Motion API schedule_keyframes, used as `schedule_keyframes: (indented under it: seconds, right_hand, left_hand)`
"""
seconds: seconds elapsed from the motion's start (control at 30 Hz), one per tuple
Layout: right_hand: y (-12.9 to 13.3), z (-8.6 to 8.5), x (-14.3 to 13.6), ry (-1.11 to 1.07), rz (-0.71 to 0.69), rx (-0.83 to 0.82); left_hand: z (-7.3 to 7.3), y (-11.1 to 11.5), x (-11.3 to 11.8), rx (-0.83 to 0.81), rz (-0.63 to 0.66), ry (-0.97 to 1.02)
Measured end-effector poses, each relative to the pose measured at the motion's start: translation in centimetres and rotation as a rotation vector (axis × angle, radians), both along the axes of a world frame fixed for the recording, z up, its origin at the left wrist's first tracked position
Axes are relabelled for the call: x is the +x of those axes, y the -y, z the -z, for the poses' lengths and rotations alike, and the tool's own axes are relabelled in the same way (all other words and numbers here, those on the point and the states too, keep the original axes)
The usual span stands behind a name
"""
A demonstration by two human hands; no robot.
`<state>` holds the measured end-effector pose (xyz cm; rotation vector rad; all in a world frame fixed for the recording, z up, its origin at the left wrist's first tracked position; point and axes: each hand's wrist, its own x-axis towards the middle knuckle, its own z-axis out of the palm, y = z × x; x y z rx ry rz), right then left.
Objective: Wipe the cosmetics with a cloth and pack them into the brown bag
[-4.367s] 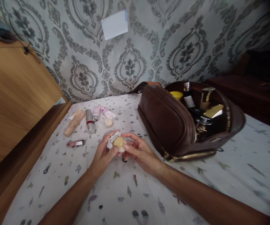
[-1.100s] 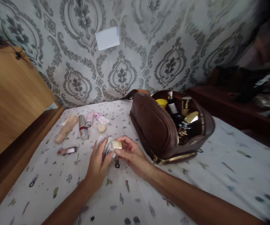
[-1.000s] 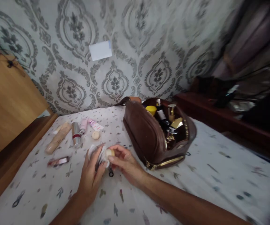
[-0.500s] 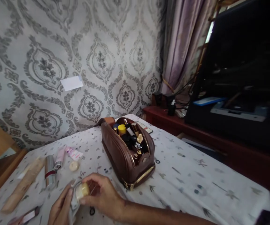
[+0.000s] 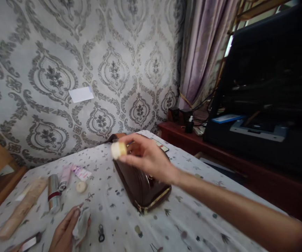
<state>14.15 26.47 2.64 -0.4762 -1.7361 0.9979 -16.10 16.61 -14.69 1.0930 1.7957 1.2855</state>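
Observation:
Over the brown leather cosmetic bag [image 5: 135, 187], my right hand [image 5: 151, 159] pinches a small cream and yellow jar [image 5: 118, 150] between thumb and fingers. The forearm and hand cover the bag's opening and most of what it holds. Low at the left, my left hand [image 5: 65, 227] is closed around a crumpled white wipe [image 5: 82, 224]. A round cream-coloured lid or small pot [image 5: 81, 187] lies on the cloth just beyond the left hand. A black zip pull or ring [image 5: 101, 234] rests to the right of that hand.
Left on the patterned cloth [image 5: 130, 234] lie a long beige tube [image 5: 22, 210], a silver cylinder [image 5: 53, 192], a pink tube [image 5: 65, 176], a pink-white tube [image 5: 81, 172] and a dark-capped item [image 5: 31, 241]. A phone [image 5: 163, 147] lies behind the bag. A red-brown desk [image 5: 177, 134] holds a large black screen [image 5: 258, 87].
My right hand has lifted the jar away from the wipe and carried it up and right over the bag. My left hand has stayed low with the wipe, shifting slightly.

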Motion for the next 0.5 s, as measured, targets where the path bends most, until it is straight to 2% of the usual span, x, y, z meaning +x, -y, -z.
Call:
schedule_keyframes:
  seconds: [0.07,0.17,0.3,0.4,0.5]
  right_hand:
    - [-2.3,-1.9,2.4,0.271,0.212,0.249]
    - [-5.5,-2.9,4.5,0.713,0.336,0.45]
    - [-7.7,-2.3,4.8,1.107,0.312,0.536]
    - [-8.3,-1.7,4.4,1.25,0.275,0.568]
    - [-8.8,-1.3,4.0,1.335,0.277,0.619]
  left_hand:
    - [0.0,-0.2,1.2,-0.036,-0.068,0.107]
    - [0.3,-0.3,2.9,-0.05,-0.099,0.17]
    - [-0.4,-0.1,3.5,-0.042,-0.088,0.253]
    - [-1.1,0.2,3.2,-0.025,-0.002,0.206]
    - [-0.9,0.0,2.6,0.002,0.072,0.084]
